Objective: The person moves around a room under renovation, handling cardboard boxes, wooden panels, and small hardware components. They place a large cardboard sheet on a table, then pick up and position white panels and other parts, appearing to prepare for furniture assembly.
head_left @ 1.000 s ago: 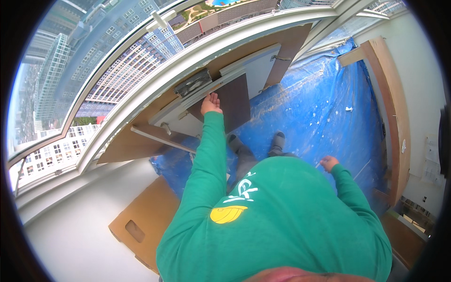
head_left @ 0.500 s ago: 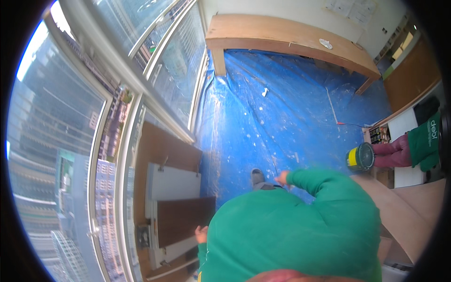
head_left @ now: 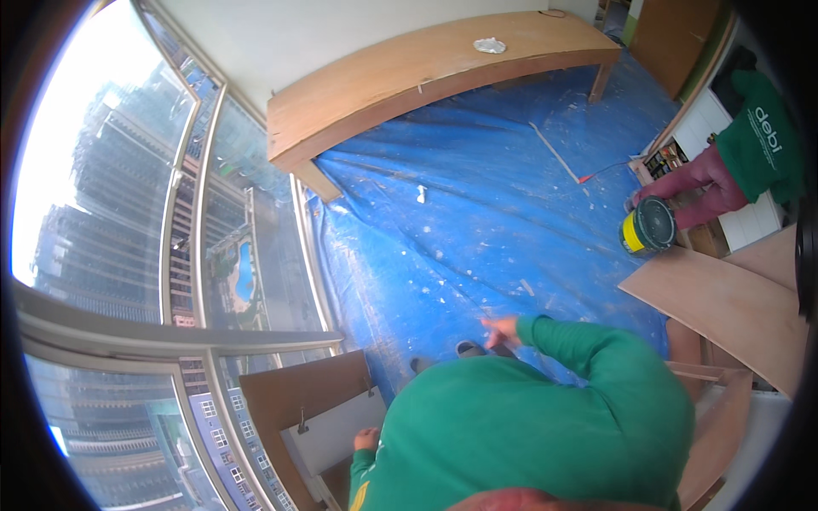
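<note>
My right hand is held out in front of my body, above the blue sheeting. Its fingers are stretched, and nothing shows in them. Low at my left side hangs my left hand, beside the brown and white cabinet panels. Its fingers look short and partly folded, too small to make out well, and no object is visible there. Both arms wear green sleeves. Part of my feet shows below, on the sheeting.
A long wooden bench bears a white crumpled item. At right, a person in a green top stands by a dark green bucket. Wooden boards lie nearer me. Tall windows line the left.
My view has turned to the right, so the bench has swung left and appears larger. My right hand has opened out, and the bucket, boards and other person appear nearer.
</note>
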{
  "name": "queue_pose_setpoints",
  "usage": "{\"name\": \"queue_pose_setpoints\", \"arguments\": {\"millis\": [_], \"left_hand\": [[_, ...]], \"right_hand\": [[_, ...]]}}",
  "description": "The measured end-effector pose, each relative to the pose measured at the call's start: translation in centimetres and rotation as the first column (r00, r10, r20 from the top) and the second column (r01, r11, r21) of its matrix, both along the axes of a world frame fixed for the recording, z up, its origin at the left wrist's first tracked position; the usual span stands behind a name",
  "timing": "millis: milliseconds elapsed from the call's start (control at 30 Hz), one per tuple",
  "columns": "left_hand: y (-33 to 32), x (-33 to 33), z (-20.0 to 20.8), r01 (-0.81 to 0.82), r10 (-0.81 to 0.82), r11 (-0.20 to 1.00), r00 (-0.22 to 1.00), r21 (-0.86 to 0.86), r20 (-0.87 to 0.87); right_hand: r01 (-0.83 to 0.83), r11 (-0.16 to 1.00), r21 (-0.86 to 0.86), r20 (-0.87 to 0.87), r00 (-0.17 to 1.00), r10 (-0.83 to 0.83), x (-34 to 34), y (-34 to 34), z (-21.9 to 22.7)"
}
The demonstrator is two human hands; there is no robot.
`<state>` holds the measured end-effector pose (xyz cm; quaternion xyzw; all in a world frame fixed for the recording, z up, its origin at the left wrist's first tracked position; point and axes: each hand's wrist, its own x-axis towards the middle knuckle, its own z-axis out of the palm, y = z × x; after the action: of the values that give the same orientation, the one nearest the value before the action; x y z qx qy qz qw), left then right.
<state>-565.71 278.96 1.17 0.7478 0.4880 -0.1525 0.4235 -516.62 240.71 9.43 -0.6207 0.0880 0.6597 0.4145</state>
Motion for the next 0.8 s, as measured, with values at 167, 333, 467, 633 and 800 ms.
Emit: {"name": "queue_pose_setpoints", "arguments": {"millis": [167, 333, 467, 633, 800], "left_hand": [[8.6, 4.6, -0.3, 0.529, -0.491, 0.848, 0.796, 0.013, -0.355], [19.7, 15.1, -5.5, 0.893, -0.765, 0.44, 0.425, 0.088, -0.484], [27.8, 30.6, -7.3, 0.899, -0.846, 0.326, 0.415, 0.293, -0.334], [30.4, 59.0, -7.1, 0.839, -0.849, 0.404, 0.492, 0.363, -0.194], [21.4, 82.4, -5.5, 0.426, -0.388, 0.902, 0.871, -0.071, 0.301]], "right_hand": [[0.04, 0.994, -0.099, 0.556, 0.831, 0.022, 10.4, 5.9, 4.4], [-0.056, 0.964, -0.259, 0.532, 0.825, 0.19, 16.3, 3.2, 0.9], [-0.077, 0.899, -0.431, 0.294, 0.93, 0.221, 16.7, -4.5, -1.1], [0.101, 0.841, -0.532, 0.374, 0.919, 0.127, 14.1, -12.7, -6.6], [0.429, 0.786, -0.444, 0.271, 0.901, -0.338, 15.0, -11.9, -9.4]]}}
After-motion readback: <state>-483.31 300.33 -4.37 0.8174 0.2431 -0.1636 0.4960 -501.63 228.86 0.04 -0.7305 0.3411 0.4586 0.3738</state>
